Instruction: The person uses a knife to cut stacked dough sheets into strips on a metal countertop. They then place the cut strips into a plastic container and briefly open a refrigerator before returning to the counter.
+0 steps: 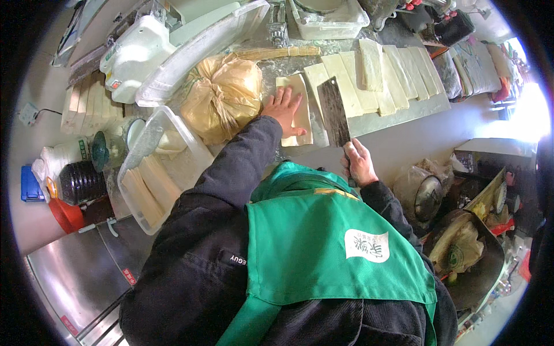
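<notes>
My left hand (283, 110) lies flat with its fingers spread on a pale sheet of dough (304, 123) on the floured worktop. In my right hand (359, 162) is the handle of a broad cleaver (333, 110), its dark blade pointing away from me. The blade is just right of the sheet under my left hand, close to a row of flat dough pieces (346, 82). These pieces overlap toward the right, and one strip (370, 65) lies across the others. Whether the blade touches the dough I cannot tell.
A tied yellowish plastic bag (220, 95) sits left of the dough. A clear plastic bin (125, 203) holds stacked pale sheets. Behind are a straw brush (281, 52), a white machine (138, 56) and a floury tub (331, 26). A bag-lined bin (493, 268) stands at right.
</notes>
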`<state>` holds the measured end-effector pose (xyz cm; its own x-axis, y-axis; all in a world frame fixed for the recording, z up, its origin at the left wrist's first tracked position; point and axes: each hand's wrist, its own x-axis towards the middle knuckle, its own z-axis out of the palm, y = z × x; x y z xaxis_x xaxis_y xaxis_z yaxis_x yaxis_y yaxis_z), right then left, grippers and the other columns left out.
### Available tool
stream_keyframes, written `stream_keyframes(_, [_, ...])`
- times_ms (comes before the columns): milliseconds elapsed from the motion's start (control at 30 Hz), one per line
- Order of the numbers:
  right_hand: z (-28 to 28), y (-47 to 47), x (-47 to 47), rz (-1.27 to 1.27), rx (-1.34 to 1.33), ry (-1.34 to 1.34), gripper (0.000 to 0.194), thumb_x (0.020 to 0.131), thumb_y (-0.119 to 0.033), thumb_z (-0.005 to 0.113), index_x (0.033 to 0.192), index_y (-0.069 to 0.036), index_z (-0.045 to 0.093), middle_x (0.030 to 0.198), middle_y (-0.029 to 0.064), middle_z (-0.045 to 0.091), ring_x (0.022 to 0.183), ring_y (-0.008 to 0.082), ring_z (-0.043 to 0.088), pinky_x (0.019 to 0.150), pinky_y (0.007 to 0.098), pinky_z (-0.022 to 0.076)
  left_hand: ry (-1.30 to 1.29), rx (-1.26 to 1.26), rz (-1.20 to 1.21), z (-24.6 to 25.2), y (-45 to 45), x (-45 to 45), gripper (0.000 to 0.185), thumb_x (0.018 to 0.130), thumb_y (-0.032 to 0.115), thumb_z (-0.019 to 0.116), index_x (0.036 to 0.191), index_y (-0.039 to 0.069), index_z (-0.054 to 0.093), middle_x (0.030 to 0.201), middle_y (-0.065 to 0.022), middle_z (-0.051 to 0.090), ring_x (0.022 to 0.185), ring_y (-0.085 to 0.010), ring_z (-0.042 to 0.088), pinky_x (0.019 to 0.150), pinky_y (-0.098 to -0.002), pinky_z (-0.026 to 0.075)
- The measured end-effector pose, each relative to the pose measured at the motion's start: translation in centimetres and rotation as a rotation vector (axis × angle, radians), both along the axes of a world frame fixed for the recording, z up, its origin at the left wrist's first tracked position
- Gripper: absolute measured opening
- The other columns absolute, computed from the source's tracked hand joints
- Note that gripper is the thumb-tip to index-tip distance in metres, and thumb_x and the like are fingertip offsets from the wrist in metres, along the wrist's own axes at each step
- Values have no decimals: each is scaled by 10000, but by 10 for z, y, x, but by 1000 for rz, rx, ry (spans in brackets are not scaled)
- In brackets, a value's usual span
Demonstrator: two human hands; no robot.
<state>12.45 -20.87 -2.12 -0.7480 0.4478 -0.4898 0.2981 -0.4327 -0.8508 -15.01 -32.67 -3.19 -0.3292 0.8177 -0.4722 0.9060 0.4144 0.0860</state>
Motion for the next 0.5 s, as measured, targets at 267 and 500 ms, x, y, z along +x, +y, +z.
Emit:
stream_keyframes(267, [19,3,58,-104,64,-74,229,1082,-287,498,1125,-67,541,667,-15,452,489,94,410,433,271,364,98,170,-9,-3,26,8,902,910,642,638,1539,45,387,1582,-265,348,1511,-431,288,1244,-522,228])
stream_keyframes(500, [16,5,86,-140,17,-94,228,1090,-270,492,1144,-55,546,678,-20,454,499,89,403,447,268,361,-118,409,434,-18,79,97,529,952,321,574,1288,-86,541,1337,-307,565,1330,-468,474,1137,-587,319])
